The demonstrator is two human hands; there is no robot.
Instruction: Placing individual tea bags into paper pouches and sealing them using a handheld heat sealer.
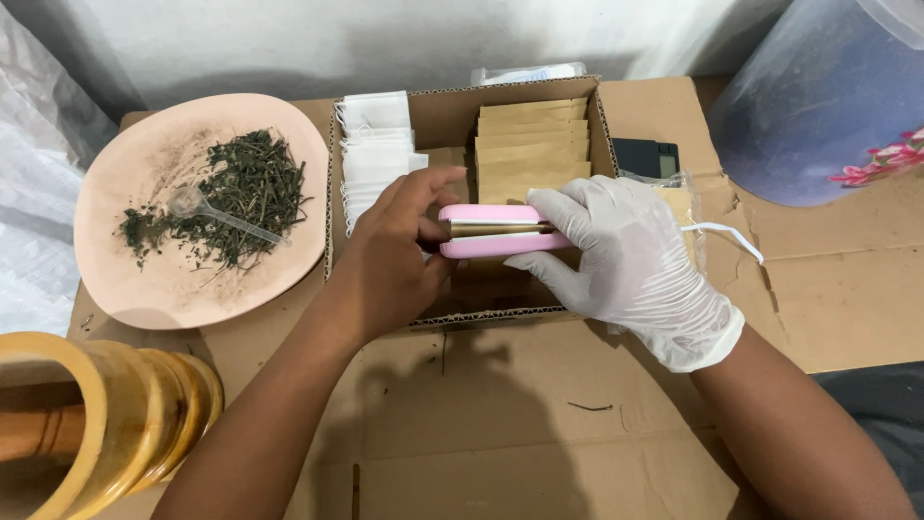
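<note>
Two hands meet over the cardboard box (pixel 337 193), both on a small pink sealer (pixel 496 231) held just above the box's front half. Right hand (pixel 630 265), in a white glove, has its fingers curled over the sealer's right end and gripping it; left hand (pixel 390 260), bare, has thumb and fingers closed on the left end, seemingly pinching something at the mouth of the tool, though what sits between the two pink bars cannot be made out beyond a tan strip. Judgement: the step in hand looks like pressing a packet edge in the sealer. Inside the box, brown paper packets (pixel 532 135) stand in a row at the back right, white filter bags (pixel 375 144) at the back left. Left of the box, a pink plate (pixel 144 279) carries dried green herbs (pixel 236 193) and a clear plastic scoop (pixel 207 210). Next move, by my reading, calls for steady even squeeze and a straight packet edge.
</note>
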